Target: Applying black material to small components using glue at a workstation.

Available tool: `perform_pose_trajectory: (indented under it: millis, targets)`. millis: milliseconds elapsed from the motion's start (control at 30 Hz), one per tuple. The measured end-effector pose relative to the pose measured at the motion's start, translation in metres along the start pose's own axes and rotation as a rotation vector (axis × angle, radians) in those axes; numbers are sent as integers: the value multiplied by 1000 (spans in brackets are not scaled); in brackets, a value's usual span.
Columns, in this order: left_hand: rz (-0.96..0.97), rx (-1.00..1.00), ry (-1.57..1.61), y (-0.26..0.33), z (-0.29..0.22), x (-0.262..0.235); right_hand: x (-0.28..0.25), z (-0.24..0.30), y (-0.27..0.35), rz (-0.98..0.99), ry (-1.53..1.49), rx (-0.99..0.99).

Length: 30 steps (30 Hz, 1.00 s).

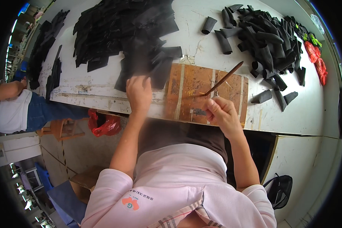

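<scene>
Thin wooden stick (pixel 224 78) pinched in right hand (pixel 221 112), slanting up and away over brown board (pixel 195 95) at bench (pixel 201 45) near edge. Left hand (pixel 138 92) flat, fingers spread, pressing on flat black fabric pieces (pixel 144 60) just left of board. Hands apart. Large heap of flat black pieces (pixel 117 26) behind. Pile of rolled black pieces (pixel 268 41) toward far right corner. Another person (pixel 15 106) seated at left end.
</scene>
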State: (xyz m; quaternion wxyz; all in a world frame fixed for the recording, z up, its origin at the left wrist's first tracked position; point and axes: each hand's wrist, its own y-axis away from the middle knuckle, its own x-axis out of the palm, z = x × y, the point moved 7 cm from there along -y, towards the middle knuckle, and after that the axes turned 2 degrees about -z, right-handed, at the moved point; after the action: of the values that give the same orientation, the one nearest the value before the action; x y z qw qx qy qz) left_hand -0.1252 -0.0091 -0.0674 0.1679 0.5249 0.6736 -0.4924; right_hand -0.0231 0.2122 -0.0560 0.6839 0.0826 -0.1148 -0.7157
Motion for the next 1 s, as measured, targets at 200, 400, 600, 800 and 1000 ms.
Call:
perform_pose_trajectory:
  millis: [200,400,600,800,1000]
  targets:
    - [402,-630,1223,11,-42,-8,31,6,-6,-7,-50,-22]
    - [749,-852,1458,49,-80,-6,47,12,-3,81,-460,31]
    - [693,-761,1311,64,-89,2,23,5,-2,-143,-380,-67]
    - [654,-548,1253,71,-103,0,15,25,6,-273,-360,-207]
    - [755,-680,1781,50,-106,-11,10,47,15,43,249,-345]
